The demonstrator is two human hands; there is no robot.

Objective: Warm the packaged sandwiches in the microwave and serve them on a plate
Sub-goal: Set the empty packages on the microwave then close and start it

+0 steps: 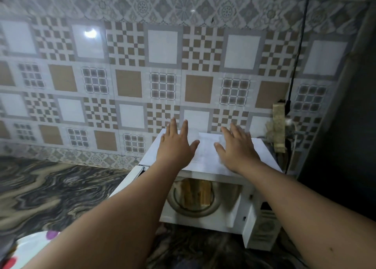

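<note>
A white microwave (205,159) stands on the counter against the tiled wall, its door (126,185) swung open to the left. Inside, toasted sandwiches (196,193) stand on the glass turntable (213,205). My left hand (176,146) and my right hand (237,148) hover over the microwave's top, palms down, fingers spread, holding nothing. A white plate with coloured dots (30,248) sits at the lower left, partly hidden by my left forearm.
The counter (50,197) has a dark swirled marble pattern. A black cable (299,51) runs down the wall to a socket strip (278,130) right of the microwave. A dark tall surface (345,126) stands at the right edge.
</note>
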